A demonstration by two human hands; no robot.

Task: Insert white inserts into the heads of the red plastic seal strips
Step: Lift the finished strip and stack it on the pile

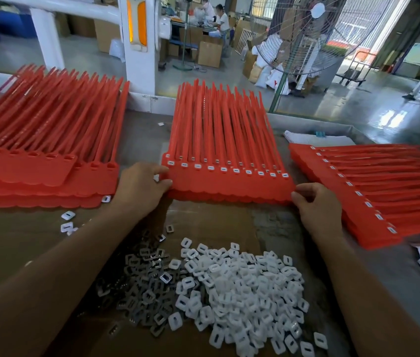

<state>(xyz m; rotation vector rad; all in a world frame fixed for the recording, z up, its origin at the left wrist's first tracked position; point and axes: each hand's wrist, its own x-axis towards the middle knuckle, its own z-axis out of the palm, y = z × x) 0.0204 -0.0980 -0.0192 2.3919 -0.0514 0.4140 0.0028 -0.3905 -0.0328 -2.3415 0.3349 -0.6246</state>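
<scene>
A stack of red seal strip sheets (229, 181) lies in the middle of the table, white inserts showing in every head along its top sheet. My left hand (140, 188) grips its left edge with thumb and fingers curled round it. My right hand (317, 202) pinches its right corner. A heap of loose white inserts (242, 287) lies nearer to me, between my forearms. On the left sits a stack of red strips (41, 171) with open, unfilled heads. A slanted stack of strips with inserts (373, 194) lies on the right.
Dark metal clips (142, 287) are piled left of the white heap. A few stray inserts (67, 222) lie near the left stack. White cloth (314, 137) rests behind the right stack. A large fan (306, 34) stands beyond the table's far edge (149, 101).
</scene>
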